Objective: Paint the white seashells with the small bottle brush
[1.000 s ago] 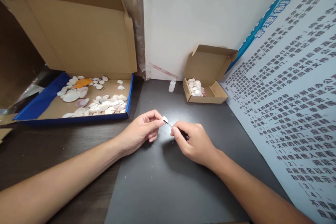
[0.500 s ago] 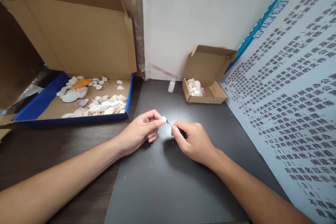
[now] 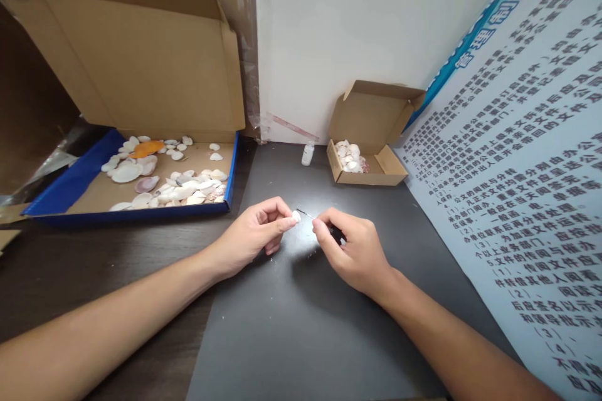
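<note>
Between thumb and fingertips my left hand (image 3: 258,232) pinches a small white shell (image 3: 296,216). My right hand (image 3: 350,247) is closed around a thin tool (image 3: 308,214) with a dark handle, mostly hidden in the palm. The tool's dark tip points left and sits just beside the shell, with a small gap showing. Both hands are above the dark grey mat (image 3: 282,338).
At the left, an open blue-edged box (image 3: 230,182) holds many shells and an orange one. A smaller open cardboard box (image 3: 371,178) with white shells stands at the back right. Near it is a small white bottle (image 3: 307,153). A printed sheet (image 3: 531,200) lines the right side.
My right hand has moved slightly right, and the tool's tip has come away from the shell. The shell in my left hand has turned a little.
</note>
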